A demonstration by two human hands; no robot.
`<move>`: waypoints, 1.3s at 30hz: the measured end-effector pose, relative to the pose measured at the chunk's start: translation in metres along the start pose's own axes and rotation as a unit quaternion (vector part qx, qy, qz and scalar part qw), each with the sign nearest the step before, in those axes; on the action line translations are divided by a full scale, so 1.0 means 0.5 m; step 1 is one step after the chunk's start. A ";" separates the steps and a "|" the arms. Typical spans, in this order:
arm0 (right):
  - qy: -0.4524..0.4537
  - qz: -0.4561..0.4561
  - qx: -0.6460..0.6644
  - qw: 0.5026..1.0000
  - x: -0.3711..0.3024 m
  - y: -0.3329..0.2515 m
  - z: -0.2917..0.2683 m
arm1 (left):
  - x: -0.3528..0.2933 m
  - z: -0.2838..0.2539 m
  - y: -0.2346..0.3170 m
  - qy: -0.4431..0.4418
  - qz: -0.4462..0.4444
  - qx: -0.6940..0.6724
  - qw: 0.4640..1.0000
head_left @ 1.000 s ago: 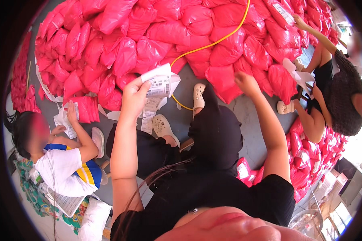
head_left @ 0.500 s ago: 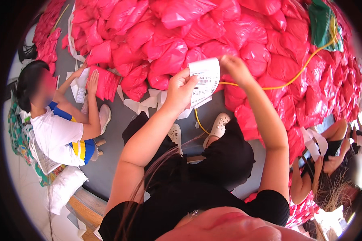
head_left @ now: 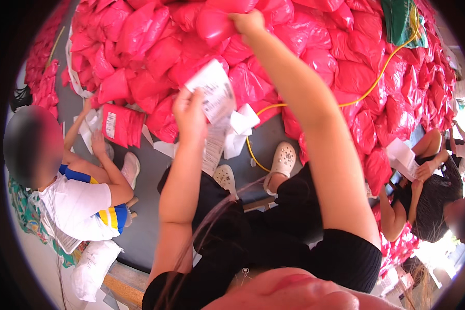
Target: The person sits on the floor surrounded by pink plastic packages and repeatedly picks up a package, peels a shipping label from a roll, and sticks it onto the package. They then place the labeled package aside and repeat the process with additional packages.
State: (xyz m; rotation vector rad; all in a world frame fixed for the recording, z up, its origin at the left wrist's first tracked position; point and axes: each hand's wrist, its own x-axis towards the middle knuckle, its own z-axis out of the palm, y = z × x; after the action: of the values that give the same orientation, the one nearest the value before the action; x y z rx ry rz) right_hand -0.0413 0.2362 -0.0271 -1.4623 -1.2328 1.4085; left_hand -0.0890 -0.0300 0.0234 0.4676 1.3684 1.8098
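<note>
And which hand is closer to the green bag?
Right. The right hand is at a pink bag, left of the green bag; the left hand, holding white labels, is farther left and nearer the body.

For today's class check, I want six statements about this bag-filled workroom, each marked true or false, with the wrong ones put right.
1. The left hand holds white printed labels. True.
2. The right hand is up at the piled pink bags. True.
3. The left hand is higher in the picture than the right hand. False: the right hand is higher.
4. A blue cord crosses the pile. False: it is a yellow cord.
5. The camera wearer has black boots on. False: they are pale clogs.
6. A co-worker in a white top is at the left of the picture. True.
</note>
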 end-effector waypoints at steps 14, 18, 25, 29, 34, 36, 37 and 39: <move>-0.175 0.037 -0.188 0.966 -0.397 0.185 -0.644 | -0.077 -0.119 0.178 -0.010 0.090 -0.089 0.992; -0.226 0.068 -0.121 0.964 -0.460 0.188 -0.677 | -0.158 -0.146 0.229 -0.029 0.105 -0.110 0.988; -0.303 0.022 0.000 0.953 -0.496 0.133 -0.611 | -0.293 -0.227 0.295 -0.017 0.136 -0.037 0.990; -0.258 -0.192 -0.279 0.905 -0.533 0.086 -0.608 | -0.308 -0.244 0.262 -0.026 0.085 -0.030 0.996; -0.271 -0.266 -0.588 0.714 -0.652 0.196 -0.455 | -0.324 -0.290 0.271 0.010 0.044 0.033 0.998; -0.287 -0.239 -0.589 0.717 -0.644 0.356 -0.442 | -0.292 -0.281 0.238 0.010 0.033 0.051 0.998; -0.302 -0.241 -0.582 0.716 -0.644 0.423 -0.441 | -0.275 -0.277 0.222 0.011 0.024 0.063 0.998; -0.259 -0.277 -0.633 0.675 -0.655 0.526 -0.428 | -0.239 -0.282 0.188 -0.007 -0.012 0.108 0.994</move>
State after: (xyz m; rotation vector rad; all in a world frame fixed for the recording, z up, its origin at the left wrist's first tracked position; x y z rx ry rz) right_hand 0.2292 -0.1240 -0.1662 -1.1486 -3.0762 0.3686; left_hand -0.1496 -0.2195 0.0817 0.5727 1.5613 1.6443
